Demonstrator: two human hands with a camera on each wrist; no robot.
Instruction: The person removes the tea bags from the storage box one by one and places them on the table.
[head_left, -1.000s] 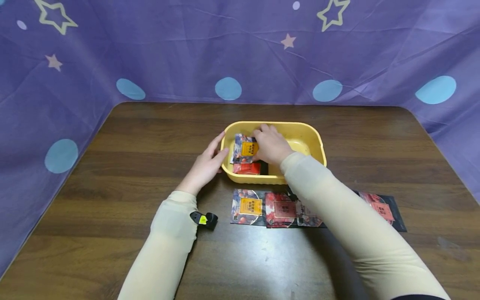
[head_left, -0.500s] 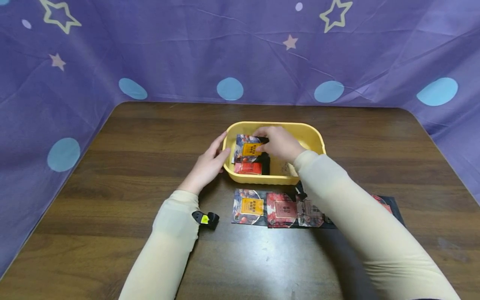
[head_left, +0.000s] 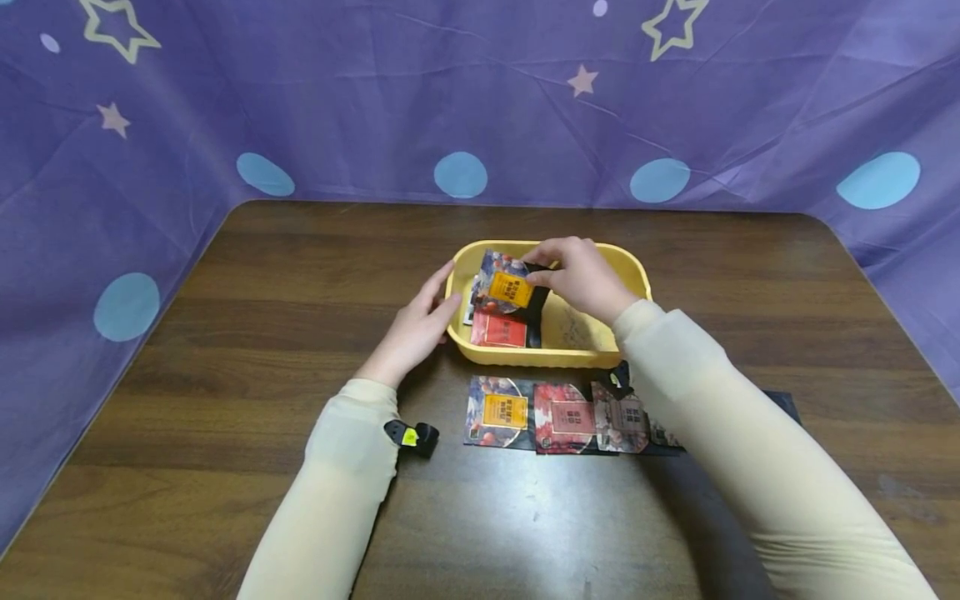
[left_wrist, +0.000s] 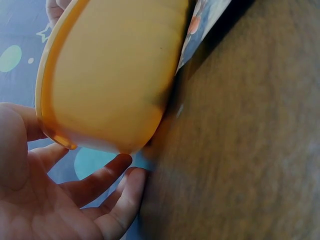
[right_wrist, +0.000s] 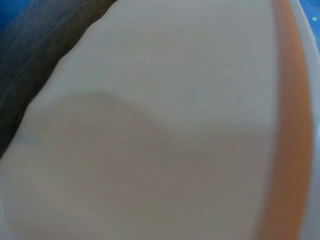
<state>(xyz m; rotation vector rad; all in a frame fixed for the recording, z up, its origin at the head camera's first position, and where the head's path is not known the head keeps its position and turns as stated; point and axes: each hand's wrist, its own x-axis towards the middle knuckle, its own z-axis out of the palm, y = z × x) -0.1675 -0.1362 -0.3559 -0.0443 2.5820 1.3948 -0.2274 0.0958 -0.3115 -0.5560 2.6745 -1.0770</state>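
Note:
My left hand [head_left: 411, 335] steadies the left end of a yellow plastic basin [head_left: 525, 358]. In the left wrist view, that hand's thumb hooks over the rim and its fingertips touch the outside of the wall. Above the basin's inside, my right hand [head_left: 581, 275] pinches the dark edge of a flat sachet [head_left: 510, 285] with a blue floral print and an orange label. The sachet is tilted. Beneath it a red-labelled sachet [head_left: 500, 330] lies in the basin, and a white edge shows at its left. The right wrist view shows mostly blurred basin wall [right_wrist: 175, 65].
In front of the basin, several sachets lie in an overlapping row: an orange-labelled one [head_left: 502, 412], a red one [head_left: 566, 418] and a greyish one [head_left: 622, 417]. My right forearm covers the row's right part. A purple curtain [head_left: 525, 100] hangs behind the wooden table [head_left: 337, 250].
My right hand has drawn back to the right and raised the orange-labelled sachet, which now tilts above the red one. The left hand stays at the basin's end.

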